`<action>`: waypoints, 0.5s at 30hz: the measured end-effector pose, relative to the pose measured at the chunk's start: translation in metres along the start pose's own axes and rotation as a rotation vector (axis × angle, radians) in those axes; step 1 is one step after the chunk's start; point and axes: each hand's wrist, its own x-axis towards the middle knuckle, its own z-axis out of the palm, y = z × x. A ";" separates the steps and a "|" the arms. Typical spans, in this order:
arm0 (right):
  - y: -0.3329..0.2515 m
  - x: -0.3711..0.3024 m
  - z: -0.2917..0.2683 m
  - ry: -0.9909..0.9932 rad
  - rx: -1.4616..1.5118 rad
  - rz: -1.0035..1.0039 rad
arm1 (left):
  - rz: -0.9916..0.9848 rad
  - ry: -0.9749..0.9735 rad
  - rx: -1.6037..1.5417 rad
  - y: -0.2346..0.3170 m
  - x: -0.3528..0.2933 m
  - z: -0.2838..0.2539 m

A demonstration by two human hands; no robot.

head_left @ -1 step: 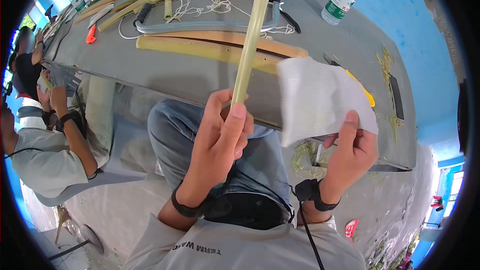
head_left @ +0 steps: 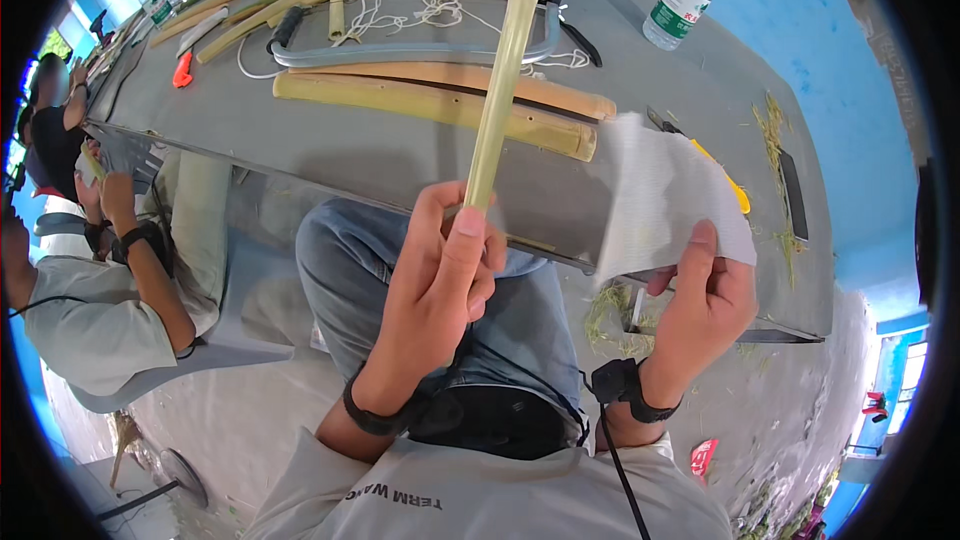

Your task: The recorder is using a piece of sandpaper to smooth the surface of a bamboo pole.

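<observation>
My left hand (head_left: 440, 280) is closed around the lower end of a thin, pale green bamboo stick (head_left: 497, 100), which rises nearly upright past the top of the view. At the right, my right hand (head_left: 705, 290) pinches a lower corner of a white textured sheet (head_left: 665, 200) between thumb and fingers; whether it is paper or cloth I cannot make out. The sheet stands apart from the stick, over the table edge. Behind the stick lie two split bamboo pieces (head_left: 420, 105) with small holes along one of them.
On the grey table (head_left: 330, 155) lie a hacksaw-like curved metal frame (head_left: 400, 55), white string (head_left: 400, 0), an orange-handled knife (head_left: 182, 70) and bamboo strips (head_left: 260, 15). A water bottle (head_left: 685, 0) stands at the back right. Another person (head_left: 110, 290) sits at the left.
The free left edge of the white sheet has swung to the right, uncovering the right end of the split bamboo. My hands and the stick have hardly moved.
</observation>
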 end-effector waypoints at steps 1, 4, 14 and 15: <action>0.001 0.001 0.000 0.027 0.007 -0.012 | 0.015 -0.029 0.023 0.000 0.000 -0.001; 0.004 0.002 0.001 0.024 -0.024 0.011 | 0.013 -0.105 0.039 0.002 -0.002 -0.005; 0.022 0.008 -0.005 0.004 -0.135 -0.083 | -0.009 -0.181 0.111 0.022 -0.016 0.002; 0.019 0.009 -0.003 -0.021 -0.143 -0.138 | -0.009 -0.184 0.114 0.023 -0.017 0.002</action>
